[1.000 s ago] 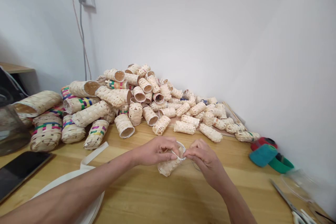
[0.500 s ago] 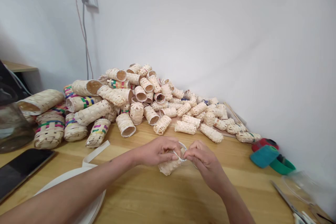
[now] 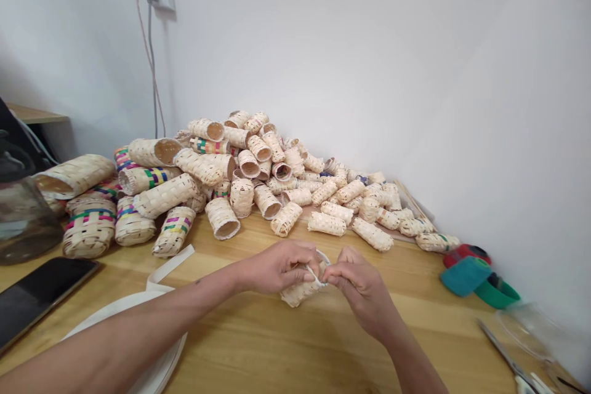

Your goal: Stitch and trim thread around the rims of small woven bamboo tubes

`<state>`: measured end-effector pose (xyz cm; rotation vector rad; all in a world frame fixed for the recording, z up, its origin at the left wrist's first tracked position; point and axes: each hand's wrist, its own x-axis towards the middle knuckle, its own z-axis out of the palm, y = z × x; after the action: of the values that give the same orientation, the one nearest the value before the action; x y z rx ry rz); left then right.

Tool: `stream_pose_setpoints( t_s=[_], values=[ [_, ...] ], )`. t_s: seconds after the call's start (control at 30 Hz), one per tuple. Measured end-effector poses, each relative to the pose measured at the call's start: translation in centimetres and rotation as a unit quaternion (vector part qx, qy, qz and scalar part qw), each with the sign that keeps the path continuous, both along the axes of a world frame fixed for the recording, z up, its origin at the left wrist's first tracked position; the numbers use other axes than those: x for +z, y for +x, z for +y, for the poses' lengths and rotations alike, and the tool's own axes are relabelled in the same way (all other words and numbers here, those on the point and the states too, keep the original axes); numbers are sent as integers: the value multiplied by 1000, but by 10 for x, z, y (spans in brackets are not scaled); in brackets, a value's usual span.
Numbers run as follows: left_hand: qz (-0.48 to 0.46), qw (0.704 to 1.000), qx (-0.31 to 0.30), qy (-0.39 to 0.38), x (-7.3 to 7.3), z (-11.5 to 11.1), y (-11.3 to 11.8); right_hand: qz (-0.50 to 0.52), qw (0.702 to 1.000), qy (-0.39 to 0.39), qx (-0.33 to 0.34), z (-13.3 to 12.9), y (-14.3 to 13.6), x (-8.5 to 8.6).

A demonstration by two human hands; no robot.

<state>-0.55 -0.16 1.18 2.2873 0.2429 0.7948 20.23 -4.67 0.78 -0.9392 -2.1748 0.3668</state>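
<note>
A small woven basket (image 3: 297, 294) of pale strips is held just above the wooden table, tilted with its mouth toward the right. A white edging runs round its rim. My left hand (image 3: 287, 266) is closed on the rim's left side, thumb outside and fingers over the edge. At the rim's right side, my right hand (image 3: 356, 280) pinches with thumb and forefinger. What lies between those fingertips, perhaps the edging or a thread, is too small to make out. The fingers partly hide the basket's opening.
Behind my hands a heap of woven baskets (image 3: 241, 197) lies against the wall. To the left are a phone (image 3: 44, 297), a glass jar (image 3: 25, 221) and a roll of white tape (image 3: 115, 306) under my forearm. Scissors (image 3: 505, 354) and coloured tape rolls (image 3: 466, 275) lie at right.
My right hand has shifted very slightly at the rim. The basket and my left hand stay nearly in place, and the whole view has moved a little.
</note>
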Motion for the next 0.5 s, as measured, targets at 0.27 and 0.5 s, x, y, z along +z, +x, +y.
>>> stream_pose_setpoints(
  t_s=[0.27, 0.5],
  values=[
    [8, 1000, 11, 23, -1, -2, 1, -14, 1000, 16, 10, -1, -3, 5],
    [15, 999, 37, 22, -4, 3, 1, -28, 999, 0, 20, 6, -4, 11]
  ],
)
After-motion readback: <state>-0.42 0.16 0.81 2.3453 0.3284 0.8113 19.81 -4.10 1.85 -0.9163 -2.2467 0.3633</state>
